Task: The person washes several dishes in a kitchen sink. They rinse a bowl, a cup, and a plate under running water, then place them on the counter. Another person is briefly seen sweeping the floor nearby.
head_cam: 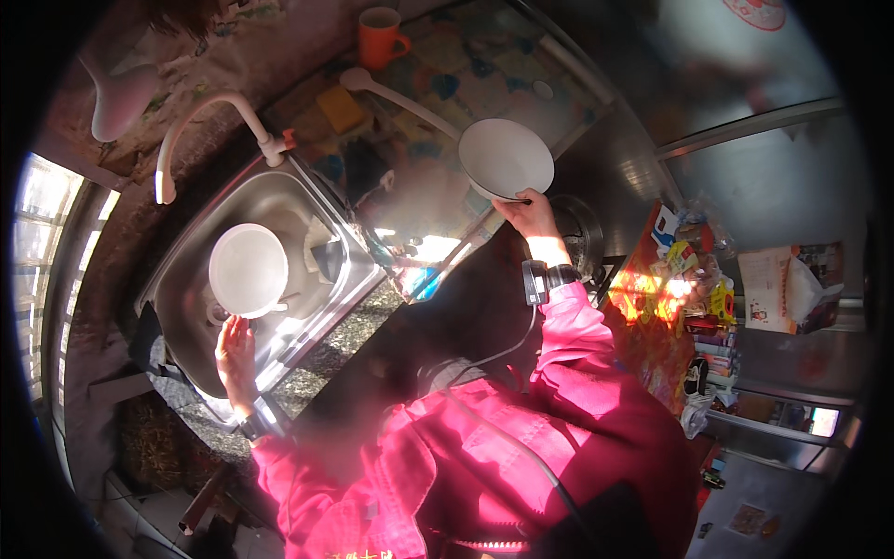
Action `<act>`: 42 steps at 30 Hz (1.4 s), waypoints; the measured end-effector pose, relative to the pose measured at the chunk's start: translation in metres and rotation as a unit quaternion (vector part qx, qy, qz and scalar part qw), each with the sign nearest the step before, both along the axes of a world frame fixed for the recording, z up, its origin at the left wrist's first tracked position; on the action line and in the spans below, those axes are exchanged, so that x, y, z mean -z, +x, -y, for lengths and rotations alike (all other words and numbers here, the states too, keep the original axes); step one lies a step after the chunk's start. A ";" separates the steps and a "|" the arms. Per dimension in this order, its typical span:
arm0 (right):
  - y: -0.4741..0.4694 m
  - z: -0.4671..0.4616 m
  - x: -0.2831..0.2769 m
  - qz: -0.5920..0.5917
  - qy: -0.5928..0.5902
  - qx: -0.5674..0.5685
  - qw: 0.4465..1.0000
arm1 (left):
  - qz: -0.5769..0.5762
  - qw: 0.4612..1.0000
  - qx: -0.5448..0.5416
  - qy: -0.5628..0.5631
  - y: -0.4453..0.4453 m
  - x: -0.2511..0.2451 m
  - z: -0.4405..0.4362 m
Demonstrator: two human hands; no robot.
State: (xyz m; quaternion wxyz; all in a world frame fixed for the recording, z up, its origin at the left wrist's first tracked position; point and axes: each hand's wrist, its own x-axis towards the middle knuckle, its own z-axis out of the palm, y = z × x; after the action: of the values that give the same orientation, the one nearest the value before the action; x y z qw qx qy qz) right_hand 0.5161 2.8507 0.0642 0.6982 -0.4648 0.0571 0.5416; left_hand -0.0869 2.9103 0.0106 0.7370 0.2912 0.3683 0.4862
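Observation:
In the head view my right hand (529, 213) grips the near rim of a white bowl (506, 157), which is held over the counter right of the sink. A pale long-handled ladle (412, 110) reaches from the bowl's far left side towards an orange mug. My left hand (236, 349) is at the near edge of a second white bowl (248, 269) inside the steel sink (188, 335); whether its fingers grip that bowl is hard to tell. A cloth or other pale item (323, 248) lies at the sink's right side.
A curved faucet (209, 101) arches over the sink's far left. An orange mug (379, 38) and a yellow sponge (340, 110) stand farther back on the patterned counter. A round metal pot or burner (578, 234) is beside my right wrist. Packages (698, 279) crowd the right side.

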 end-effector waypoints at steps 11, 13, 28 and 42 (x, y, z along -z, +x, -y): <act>0.024 -0.037 0.022 0.074 -0.129 -0.055 0.987 | -0.001 0.999 -0.021 0.038 0.014 0.000 -0.006; 0.030 -0.035 0.022 0.107 -0.140 -0.091 0.980 | 0.028 0.996 -0.054 0.065 0.019 0.005 -0.001; 0.020 0.046 -0.009 0.085 -0.210 -0.129 0.965 | -0.121 0.933 -0.263 -0.214 0.051 -0.002 -0.015; -0.135 -0.087 -0.039 0.317 -0.057 -0.507 0.800 | -0.121 0.950 -0.181 -0.225 0.023 0.005 -0.018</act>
State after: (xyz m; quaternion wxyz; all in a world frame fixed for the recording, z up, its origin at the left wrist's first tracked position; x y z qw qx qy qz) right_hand 0.3808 2.9376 0.1032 0.2753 -0.6125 -0.3802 0.6361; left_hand -0.0634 2.9278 0.0059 0.6326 0.1031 0.6013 0.4770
